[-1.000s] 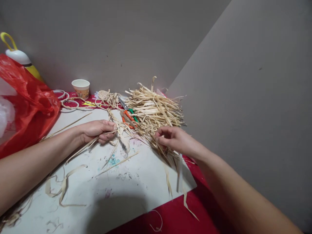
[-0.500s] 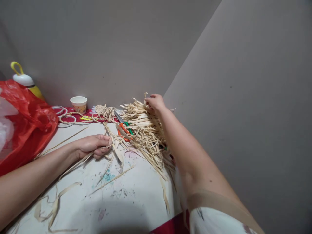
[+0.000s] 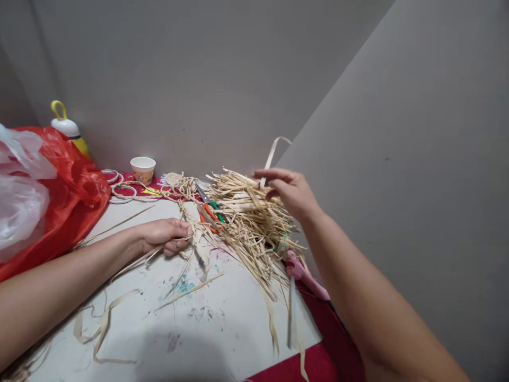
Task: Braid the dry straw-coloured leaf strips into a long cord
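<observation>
Pinched in my left hand (image 3: 172, 236) are pale dried straw strands, the working end of a braid (image 3: 183, 210) that runs back across the table. Loose ends hang below these fingers. My right hand (image 3: 287, 190) is raised over a heap of dried straw strips (image 3: 242, 204), thumb and fingers closed on one flat straw strip (image 3: 270, 158) that curls up above it. Scissors (image 3: 210, 212) with orange and green handles lie between the two hands, at the left side of the heap, partly under the straw.
A red plastic bag (image 3: 75, 207), a yellow bottle (image 3: 81, 144) and a paper cup (image 3: 143, 168) stand left and back. White rings (image 3: 123, 193) and a coiled woven piece (image 3: 175, 180) lie near the wall. A pink glue gun (image 3: 304, 276) sits right; grey walls (image 3: 397, 185) close in behind and right.
My right hand has moved right and slightly down, drawing a straw strip out of the heap. The view has shifted, uncovering the pink glue gun. My left hand keeps its pinch.
</observation>
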A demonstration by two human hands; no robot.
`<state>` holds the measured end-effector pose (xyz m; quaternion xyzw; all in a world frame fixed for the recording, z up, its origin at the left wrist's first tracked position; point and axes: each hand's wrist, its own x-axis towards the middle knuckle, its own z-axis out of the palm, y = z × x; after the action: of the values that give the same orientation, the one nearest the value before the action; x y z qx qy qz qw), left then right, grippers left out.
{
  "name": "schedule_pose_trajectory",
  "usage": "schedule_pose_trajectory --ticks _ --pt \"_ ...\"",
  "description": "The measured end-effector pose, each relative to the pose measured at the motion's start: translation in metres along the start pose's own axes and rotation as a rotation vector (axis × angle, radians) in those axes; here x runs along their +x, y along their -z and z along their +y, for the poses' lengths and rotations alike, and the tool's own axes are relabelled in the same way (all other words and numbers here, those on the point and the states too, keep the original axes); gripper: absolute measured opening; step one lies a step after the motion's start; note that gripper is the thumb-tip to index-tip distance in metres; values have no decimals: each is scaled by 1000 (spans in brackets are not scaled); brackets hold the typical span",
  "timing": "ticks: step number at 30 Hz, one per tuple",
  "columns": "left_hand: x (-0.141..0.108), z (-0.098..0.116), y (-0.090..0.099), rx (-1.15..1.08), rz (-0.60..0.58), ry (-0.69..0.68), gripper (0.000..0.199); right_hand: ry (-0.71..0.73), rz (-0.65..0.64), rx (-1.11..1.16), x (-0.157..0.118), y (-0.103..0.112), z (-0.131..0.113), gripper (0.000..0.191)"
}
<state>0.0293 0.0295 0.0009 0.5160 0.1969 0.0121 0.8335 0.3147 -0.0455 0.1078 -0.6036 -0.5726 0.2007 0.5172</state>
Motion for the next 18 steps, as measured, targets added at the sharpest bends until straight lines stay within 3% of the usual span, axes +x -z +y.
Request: schedule_pose_trajectory --ticks 2,5,7,9,14,16,18 --pt "0 0 0 7 4 -1 23 -111 -177 -60 -26 2 5 30" --pt "0 0 -1 6 12 8 24 -314 -539 -120 -61 6 14 34" --pt "0 1 -2 -4 16 17 24 -403 -679 -164 -77 10 16 42" --pt "0 2 -3 0 21 22 25 -397 -620 -241 -86 12 17 48" --pt "0 4 -5 15 25 32 27 -203 -180 -318 -81 -3 12 25" --pt "0 4 -5 14 26 29 27 -124 -181 -341 -76 -21 10 19" --pt "0 3 -4 8 24 26 25 -41 -294 -462 -73 -43 10 20"
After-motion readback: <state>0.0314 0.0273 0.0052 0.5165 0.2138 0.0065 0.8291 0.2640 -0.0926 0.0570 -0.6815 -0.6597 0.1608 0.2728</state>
